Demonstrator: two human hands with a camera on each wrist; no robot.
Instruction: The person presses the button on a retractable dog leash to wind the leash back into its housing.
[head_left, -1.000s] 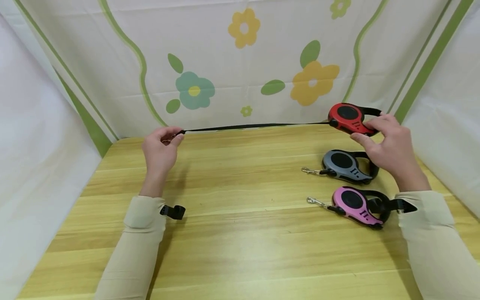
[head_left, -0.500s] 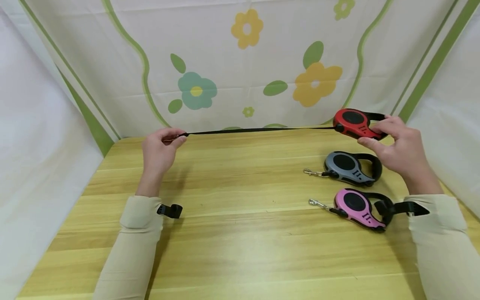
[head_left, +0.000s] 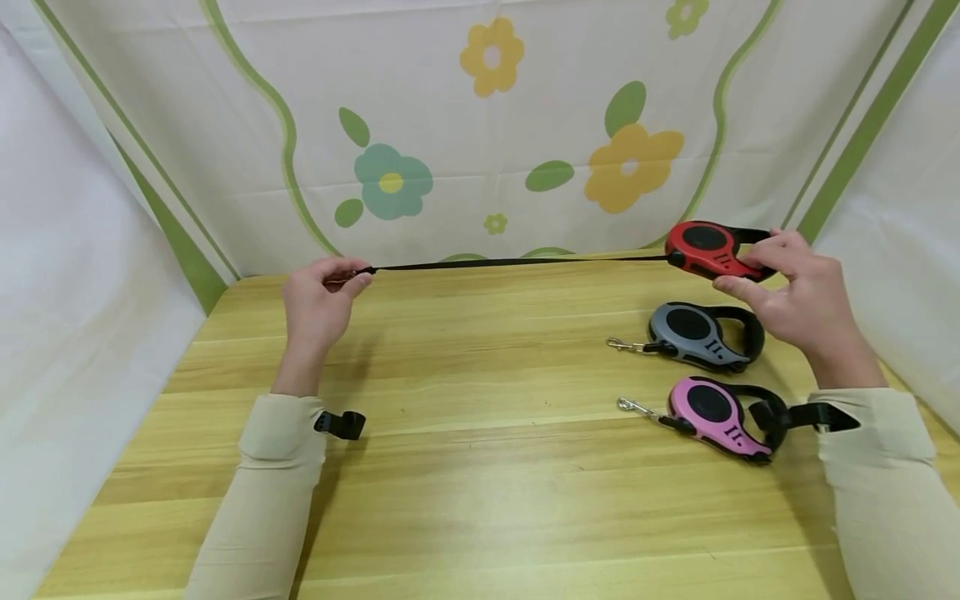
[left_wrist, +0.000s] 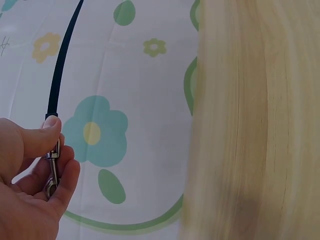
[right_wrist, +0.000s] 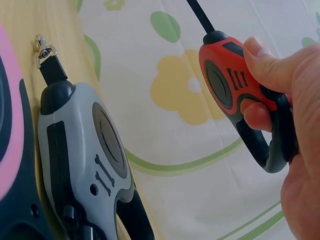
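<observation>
My right hand [head_left: 806, 292] grips the red and black retractable dog leash [head_left: 702, 242] by its handle, above the table's far right side. The right wrist view shows the thumb on top of the red casing [right_wrist: 227, 65] and a finger through the handle loop. From it the black strap [head_left: 517, 262] runs out nearly straight to my left hand [head_left: 315, 304]. There, thumb and fingers pinch the strap's end, with the silver snap hook [left_wrist: 53, 167] lying against the fingers. A grey retractable leash [head_left: 690, 335] and a pink one [head_left: 712, 412] lie beneath my right hand.
The wooden table [head_left: 465, 467] reaches back to a white flowered curtain [head_left: 480, 133]. Both lying leashes have their metal hooks [head_left: 621, 343] pointing left. White cloth walls [head_left: 82, 250] stand on either side.
My right hand and the red leash have shifted a little right and down, mostly in the first half second. The strap looks slightly straighter. My left hand has hardly moved.
</observation>
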